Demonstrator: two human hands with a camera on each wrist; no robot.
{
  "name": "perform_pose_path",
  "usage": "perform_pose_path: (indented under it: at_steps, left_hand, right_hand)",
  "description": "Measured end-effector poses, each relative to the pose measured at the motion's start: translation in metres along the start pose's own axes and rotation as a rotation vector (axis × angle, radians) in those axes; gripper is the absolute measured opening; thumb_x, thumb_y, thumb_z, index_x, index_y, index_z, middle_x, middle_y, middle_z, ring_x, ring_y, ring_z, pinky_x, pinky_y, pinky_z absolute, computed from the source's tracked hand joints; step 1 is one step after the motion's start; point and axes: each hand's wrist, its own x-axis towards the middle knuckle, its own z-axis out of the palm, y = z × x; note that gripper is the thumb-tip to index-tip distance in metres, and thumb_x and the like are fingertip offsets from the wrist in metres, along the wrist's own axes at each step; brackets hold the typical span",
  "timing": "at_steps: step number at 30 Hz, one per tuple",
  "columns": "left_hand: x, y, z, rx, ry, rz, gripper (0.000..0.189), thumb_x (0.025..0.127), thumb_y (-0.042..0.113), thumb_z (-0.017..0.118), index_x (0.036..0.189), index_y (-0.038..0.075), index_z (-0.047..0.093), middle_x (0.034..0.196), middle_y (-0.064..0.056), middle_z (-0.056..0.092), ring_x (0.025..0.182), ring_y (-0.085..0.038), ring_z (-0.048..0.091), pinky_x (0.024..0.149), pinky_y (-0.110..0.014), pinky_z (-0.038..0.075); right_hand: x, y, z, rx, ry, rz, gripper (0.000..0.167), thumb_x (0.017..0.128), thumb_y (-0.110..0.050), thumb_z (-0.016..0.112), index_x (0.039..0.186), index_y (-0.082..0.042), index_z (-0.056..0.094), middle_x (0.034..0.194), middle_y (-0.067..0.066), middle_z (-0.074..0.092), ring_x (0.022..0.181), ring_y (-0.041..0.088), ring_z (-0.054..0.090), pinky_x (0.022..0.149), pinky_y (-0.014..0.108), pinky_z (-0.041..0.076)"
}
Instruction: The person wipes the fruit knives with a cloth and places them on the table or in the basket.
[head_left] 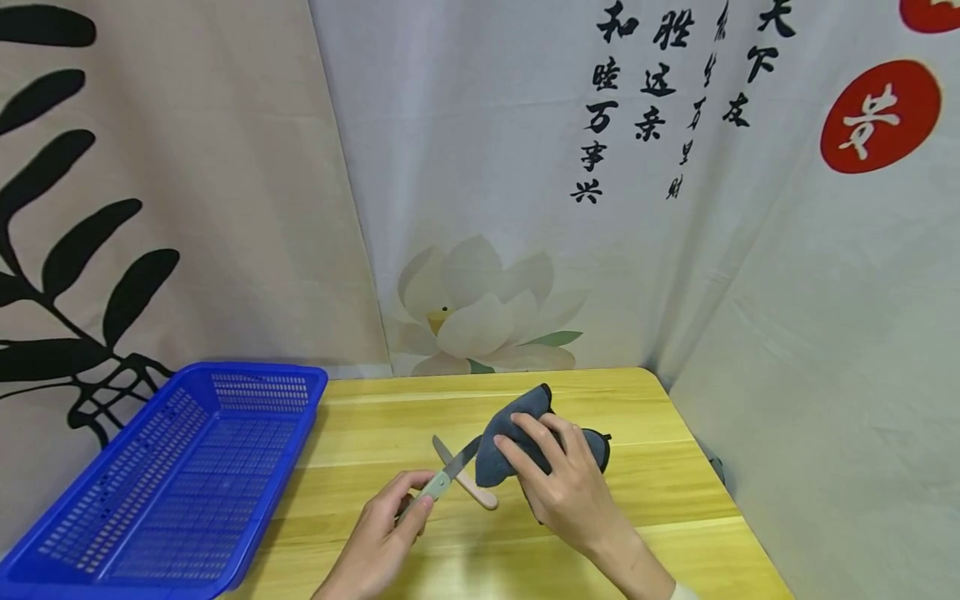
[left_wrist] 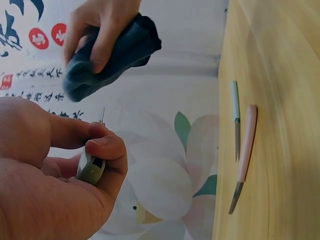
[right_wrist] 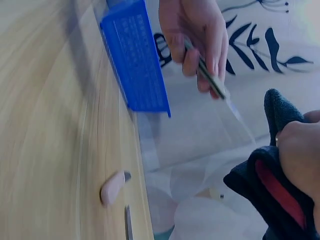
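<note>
A knife (head_left: 435, 485) with a pale green handle is gripped in my left hand (head_left: 375, 533), thumb and fingers round the handle, its blade slanting up to the right. My right hand (head_left: 572, 492) holds a folded dark blue cloth (head_left: 491, 457), fingers spread over its top. In the head view the blade tip meets the cloth's left edge. A red strip (right_wrist: 280, 192) shows inside the fold in the right wrist view. On the table lies a knife with a pink handle (head_left: 483, 497). Beside it, a slim green-handled utensil (left_wrist: 235, 102) shows in the left wrist view.
A blue plastic basket (head_left: 187, 500) with perforated sides stands on the left of the light wooden table (head_left: 675, 533). Behind the table hangs a printed cloth backdrop (head_left: 465, 167) with a lotus, leaves and writing. The table's right edge slants down beyond my right hand.
</note>
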Motion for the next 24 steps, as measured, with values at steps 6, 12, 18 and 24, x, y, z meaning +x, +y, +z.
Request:
perform_pose_path:
  at_steps: [6,12,18,24]
  left_hand:
    - [0.002,0.001,0.000,-0.002,-0.012,-0.017,0.026,0.118,0.023,0.062,0.140,0.016,0.072,0.089,-0.002,0.061,0.069,-0.008,0.055,0.059,-0.024,0.044]
    - [0.003,0.001,-0.001,0.008,-0.033,-0.010,0.029,0.119,0.027,0.060,0.143,0.014,0.070,0.094,-0.006,0.063,0.071,-0.009,0.056,0.061,-0.027,0.046]
    - [0.003,0.000,-0.001,0.009,-0.064,-0.006,0.031,0.120,0.028,0.057,0.145,0.013,0.069,0.097,-0.008,0.063,0.073,-0.010,0.056,0.063,-0.028,0.048]
    - [0.003,0.000,-0.002,0.026,-0.064,0.002,0.031,0.120,0.029,0.057,0.143,0.014,0.070,0.104,-0.008,0.064,0.078,-0.009,0.055,0.068,-0.027,0.048]
  right_hand:
    - [0.010,-0.016,0.003,0.035,-0.016,-0.059,0.033,0.121,-0.019,0.049,0.137,-0.019,0.078,0.144,0.014,0.073,0.115,0.036,0.065,0.091,0.050,0.060]
    - [0.011,-0.027,0.010,0.028,-0.054,-0.136,0.033,0.122,-0.019,0.048,0.136,-0.021,0.078,0.145,0.010,0.072,0.117,0.034,0.066,0.096,0.048,0.060]
    - [0.007,-0.032,0.012,-0.012,-0.115,-0.161,0.038,0.121,-0.011,0.045,0.136,-0.024,0.078,0.148,0.007,0.071,0.118,0.032,0.066,0.096,0.048,0.063]
    - [0.004,-0.034,0.012,-0.041,-0.178,-0.152,0.043,0.121,-0.012,0.040,0.137,-0.024,0.077,0.149,0.006,0.070,0.122,0.033,0.065,0.099,0.048,0.060]
